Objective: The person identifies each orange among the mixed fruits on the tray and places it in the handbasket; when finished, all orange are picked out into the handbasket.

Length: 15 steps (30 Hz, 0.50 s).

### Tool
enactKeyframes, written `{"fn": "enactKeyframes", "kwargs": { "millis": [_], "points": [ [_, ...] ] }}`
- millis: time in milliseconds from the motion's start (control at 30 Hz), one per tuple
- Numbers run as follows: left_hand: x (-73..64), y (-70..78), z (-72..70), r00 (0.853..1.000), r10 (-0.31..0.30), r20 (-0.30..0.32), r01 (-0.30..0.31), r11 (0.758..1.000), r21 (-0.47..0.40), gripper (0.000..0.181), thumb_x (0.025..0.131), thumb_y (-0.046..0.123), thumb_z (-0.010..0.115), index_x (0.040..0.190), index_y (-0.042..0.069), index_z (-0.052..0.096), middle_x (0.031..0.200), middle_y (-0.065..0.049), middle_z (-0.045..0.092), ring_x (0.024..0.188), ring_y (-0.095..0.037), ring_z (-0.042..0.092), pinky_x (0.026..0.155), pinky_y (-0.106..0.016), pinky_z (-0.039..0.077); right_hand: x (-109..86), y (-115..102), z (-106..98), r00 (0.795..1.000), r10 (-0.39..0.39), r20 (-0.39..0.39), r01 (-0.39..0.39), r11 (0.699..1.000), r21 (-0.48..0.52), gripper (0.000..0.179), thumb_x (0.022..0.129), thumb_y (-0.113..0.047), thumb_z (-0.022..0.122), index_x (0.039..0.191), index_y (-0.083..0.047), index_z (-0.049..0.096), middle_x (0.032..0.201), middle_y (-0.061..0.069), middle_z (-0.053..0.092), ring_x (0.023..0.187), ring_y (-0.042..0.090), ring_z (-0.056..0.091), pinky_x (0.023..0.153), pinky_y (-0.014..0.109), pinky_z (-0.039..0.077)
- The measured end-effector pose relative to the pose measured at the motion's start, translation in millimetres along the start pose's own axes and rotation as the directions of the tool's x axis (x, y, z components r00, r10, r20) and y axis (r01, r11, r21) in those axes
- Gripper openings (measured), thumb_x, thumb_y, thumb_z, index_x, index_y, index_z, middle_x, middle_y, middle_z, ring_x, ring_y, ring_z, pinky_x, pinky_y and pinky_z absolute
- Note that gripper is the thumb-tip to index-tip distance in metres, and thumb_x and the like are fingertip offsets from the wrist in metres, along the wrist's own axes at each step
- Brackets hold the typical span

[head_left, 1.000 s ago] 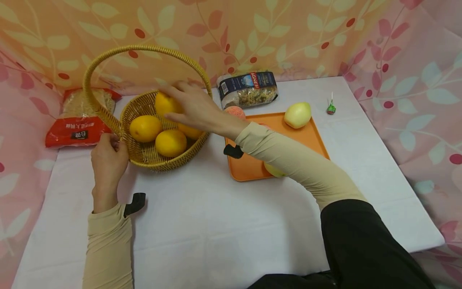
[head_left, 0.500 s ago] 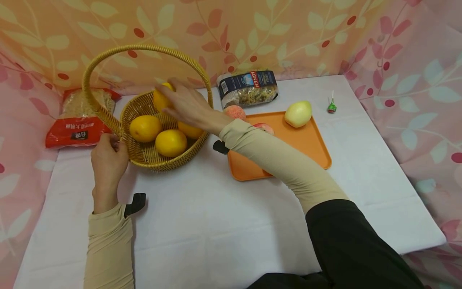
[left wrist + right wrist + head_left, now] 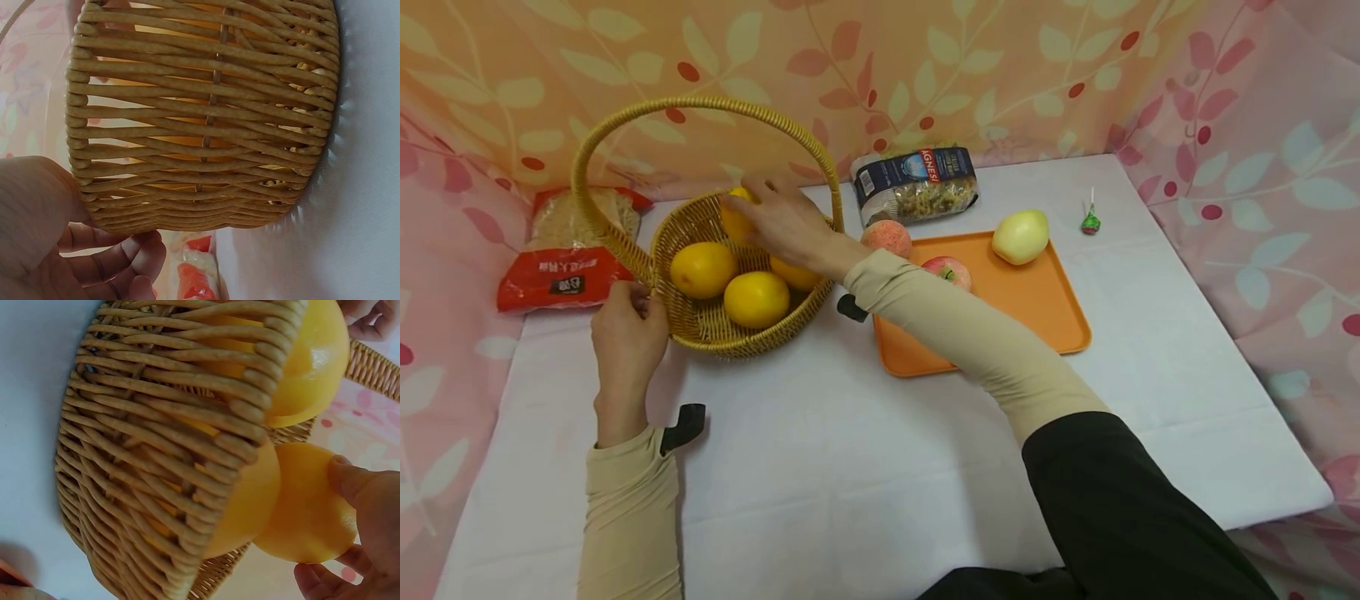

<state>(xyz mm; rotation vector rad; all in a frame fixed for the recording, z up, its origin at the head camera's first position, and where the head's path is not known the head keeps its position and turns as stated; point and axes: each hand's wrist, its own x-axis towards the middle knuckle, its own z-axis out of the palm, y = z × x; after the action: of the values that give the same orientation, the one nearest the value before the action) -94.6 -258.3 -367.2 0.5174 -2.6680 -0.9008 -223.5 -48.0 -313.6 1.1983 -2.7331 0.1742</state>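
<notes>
A woven wicker basket (image 3: 752,343) with a tall arched handle stands at the left of the table, holding several yellow-orange fruits that look like oranges. My left hand (image 3: 628,342) grips the basket's left side at the foot of the handle; in the left wrist view its fingers (image 3: 147,247) curl beneath the woven edge. Inside the basket's back right, my right hand (image 3: 786,223) holds an orange (image 3: 735,218) between thumb and fingers. The right wrist view shows this orange (image 3: 309,503) against another, near the rim. Part of it is hidden behind the hand.
An orange tray (image 3: 1030,304) carries an apple (image 3: 949,271) and a pale yellow-green fruit (image 3: 1020,237); my right forearm crosses it. A peach-coloured fruit (image 3: 887,237) sits at its corner. Behind are a pasta bag (image 3: 917,185), a red bag (image 3: 565,275) and, rightward, a lollipop (image 3: 1091,221).
My right hand has shifted slightly left and back with the orange, and its forearm has swung left, uncovering the apple. My left hand keeps its grip on the basket.
</notes>
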Motion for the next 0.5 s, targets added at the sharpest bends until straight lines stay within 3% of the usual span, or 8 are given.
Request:
{"fn": "enactKeyframes", "kwargs": {
  "millis": [267,500],
  "points": [
    [-1.2,-1.2,1.0,1.0,0.006,-0.013,-0.006,1.0,-0.004,0.036,0.095,0.019,0.045,0.117,-0.007,0.056,0.099,-0.025,0.063,0.081,-0.031,0.054,0.061,-0.02,0.035,4.9,-1.7,9.4,0.998,0.014,0.067,-0.015,1.0,0.011,0.048,0.101,-0.034,0.049,0.148,-0.025,0.041,0.144,0.009,0.043,0.129,0.025,0.046,0.103,0.034,0.046],
    [-0.5,-0.7,0.8,1.0,0.01,-0.01,-0.01,1.0,-0.007,0.036,0.095,0.019,0.045,0.118,-0.006,0.057,0.099,-0.025,0.063,0.079,-0.03,0.054,0.057,-0.014,0.032,6.6,-3.4,13.3,0.993,0.015,0.12,-0.016,1.0,0.007,0.045,0.099,-0.007,0.041,0.14,-0.023,0.05,0.137,0.007,0.05,0.125,0.022,0.049,0.101,0.032,0.046]
  ]
}}
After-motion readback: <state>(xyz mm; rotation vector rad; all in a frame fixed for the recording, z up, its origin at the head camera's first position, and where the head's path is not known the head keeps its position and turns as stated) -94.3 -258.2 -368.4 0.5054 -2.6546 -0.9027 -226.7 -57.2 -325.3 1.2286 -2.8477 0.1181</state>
